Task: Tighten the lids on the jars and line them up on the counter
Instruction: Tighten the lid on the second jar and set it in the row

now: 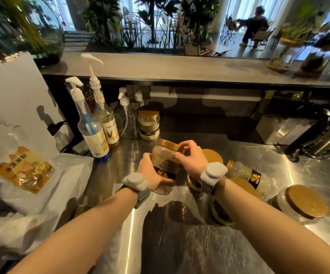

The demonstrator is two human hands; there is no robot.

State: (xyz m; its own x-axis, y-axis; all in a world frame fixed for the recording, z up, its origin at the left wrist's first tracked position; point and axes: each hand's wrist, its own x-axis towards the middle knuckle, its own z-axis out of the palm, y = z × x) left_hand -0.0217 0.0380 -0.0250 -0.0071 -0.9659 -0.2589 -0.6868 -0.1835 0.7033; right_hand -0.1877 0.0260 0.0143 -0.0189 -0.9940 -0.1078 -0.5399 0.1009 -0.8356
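Above the steel counter [180, 244] I hold a tilted clear jar [165, 158] with a dark orange-printed label. My left hand [150, 173] grips its body from below. My right hand [191, 157] curls round its gold lid [169, 144]. One jar with a gold lid [149, 125] stands upright at the back of the counter. Several more gold-lidded jars sit to the right: one lying on its side [247, 175], one near the right edge [298, 204], and others partly hidden under my right forearm.
Syrup pump bottles [93, 133] stand at the back left beside a white bag with an orange packet [24, 171]. Metal containers and utensils [302, 133] crowd the back right. A raised shelf with plants runs behind; a person sits far off.
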